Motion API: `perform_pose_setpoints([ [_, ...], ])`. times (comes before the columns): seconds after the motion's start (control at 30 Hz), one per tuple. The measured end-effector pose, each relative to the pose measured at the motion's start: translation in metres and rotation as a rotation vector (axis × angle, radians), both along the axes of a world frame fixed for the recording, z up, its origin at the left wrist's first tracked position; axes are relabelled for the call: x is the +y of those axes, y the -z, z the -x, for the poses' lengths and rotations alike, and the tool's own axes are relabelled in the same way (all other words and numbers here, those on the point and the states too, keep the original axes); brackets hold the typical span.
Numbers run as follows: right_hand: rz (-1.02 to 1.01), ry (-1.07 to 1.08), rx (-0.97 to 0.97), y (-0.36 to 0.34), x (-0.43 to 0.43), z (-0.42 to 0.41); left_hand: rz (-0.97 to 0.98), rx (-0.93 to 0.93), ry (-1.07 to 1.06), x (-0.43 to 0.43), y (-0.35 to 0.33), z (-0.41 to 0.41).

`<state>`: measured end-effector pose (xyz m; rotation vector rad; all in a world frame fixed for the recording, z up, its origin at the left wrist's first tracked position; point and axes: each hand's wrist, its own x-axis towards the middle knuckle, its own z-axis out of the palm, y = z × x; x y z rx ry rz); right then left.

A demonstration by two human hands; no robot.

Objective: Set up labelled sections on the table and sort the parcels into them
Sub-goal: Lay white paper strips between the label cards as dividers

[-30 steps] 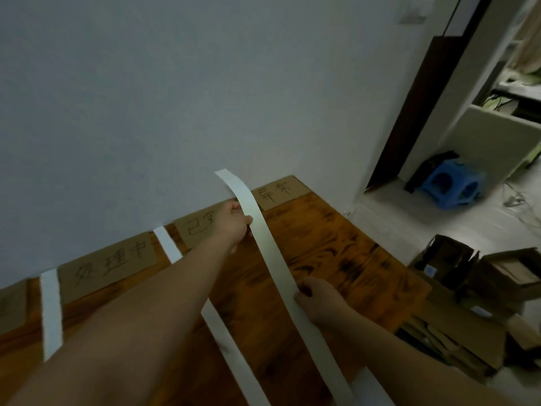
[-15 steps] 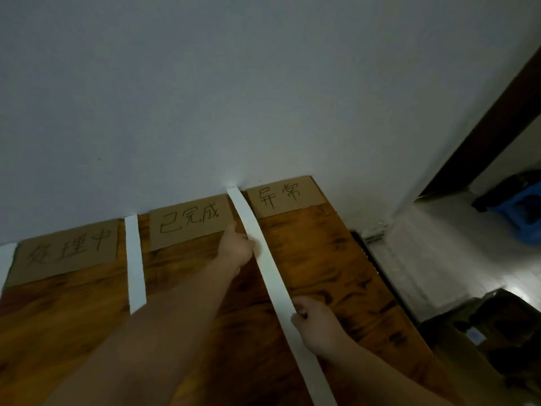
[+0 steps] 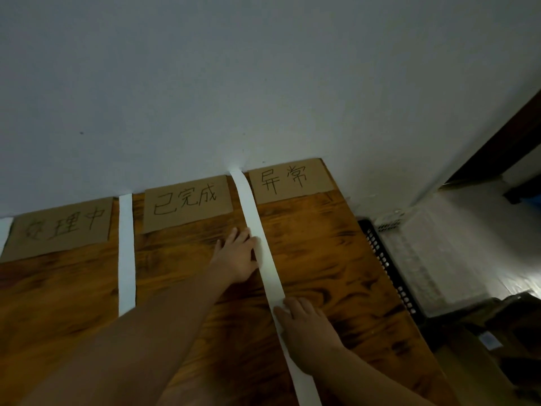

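A long white paper strip (image 3: 248,200) lies on the wooden table (image 3: 322,259), running from the wall towards me between two cardboard labels. My left hand (image 3: 237,259) rests flat on the table with its fingers against the strip's left edge. Nearer to me, my right hand (image 3: 304,326) presses the strip down with its fingers laid over it. The middle cardboard label (image 3: 187,202) and the right cardboard label (image 3: 288,181) carry handwritten characters. A left cardboard label (image 3: 61,227) sits beyond another white strip (image 3: 126,253). No parcels are in view.
A third white strip (image 3: 4,230) shows at the far left edge. The table backs onto a grey wall (image 3: 263,83). To its right lie a black perforated rail (image 3: 386,265), a pale floor (image 3: 453,253) and dark boxes (image 3: 497,332) low down.
The strip, held up and curved a second ago, now lies flat on the table. Both hands have lowered onto it, and my view has swung left and closer to the labels.
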<state>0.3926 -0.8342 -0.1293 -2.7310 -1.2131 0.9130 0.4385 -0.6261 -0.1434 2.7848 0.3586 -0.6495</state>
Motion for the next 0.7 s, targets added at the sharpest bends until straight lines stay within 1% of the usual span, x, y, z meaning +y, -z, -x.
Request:
perform_pose_setpoints([
  [0.17,-0.003,-0.007,-0.045,-0.013,0.016,-0.005,0.030,0.000,-0.139,0.023,-0.026,0.022],
  [0.33,-0.101,-0.085,-0.141,-0.059,0.072,-0.007,0.014,-0.053,-0.255,0.091,-0.063,0.091],
  [0.43,-0.107,-0.131,-0.155,-0.088,0.120,0.014,-0.041,-0.099,-0.348,0.140,-0.084,0.156],
  [0.5,-0.123,-0.157,-0.144,-0.102,0.156,0.041,-0.042,-0.105,-0.421,0.174,-0.096,0.208],
  [0.57,-0.152,-0.174,-0.140,-0.112,0.197,0.080,-0.060,-0.113,-0.472,0.211,-0.107,0.269],
  [0.63,-0.189,-0.175,-0.110,-0.119,0.240,0.124,-0.117,-0.102,-0.509,0.249,-0.116,0.332],
  [0.7,-0.202,-0.187,-0.072,-0.124,0.283,0.169,-0.158,-0.044,-0.549,0.291,-0.119,0.394],
])
